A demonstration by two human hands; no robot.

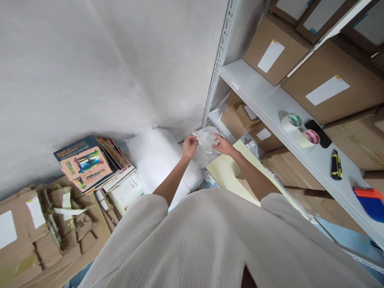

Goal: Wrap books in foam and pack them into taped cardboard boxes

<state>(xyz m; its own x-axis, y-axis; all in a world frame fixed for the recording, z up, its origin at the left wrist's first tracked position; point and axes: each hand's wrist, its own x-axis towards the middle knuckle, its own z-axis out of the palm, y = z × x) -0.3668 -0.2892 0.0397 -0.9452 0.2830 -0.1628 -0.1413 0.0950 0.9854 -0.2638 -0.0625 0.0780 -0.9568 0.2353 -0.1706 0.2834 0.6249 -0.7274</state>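
A crumpled, translucent white plastic bag [204,146] lies in the corner between the wall and the shelving, in front of me. My left hand [190,146] is at its left side, thumb and fingers pinched together on the plastic. On the other side, my right hand [224,145] reaches over the bag's edge with thumb and fingers apart; whether its fingertips touch the plastic is hard to make out. A large stuffed white sack [163,158] lies beside my left forearm. Under my right forearm stands a pale yellow board [228,164].
Metal shelving [255,90] on the right holds cardboard boxes [277,48], tape rolls [295,120], a black phone [318,134] and a yellow-black cutter [336,165]. At left are stacked books [87,164] and flattened cardboard [24,248]. A wall [105,72] rises ahead.
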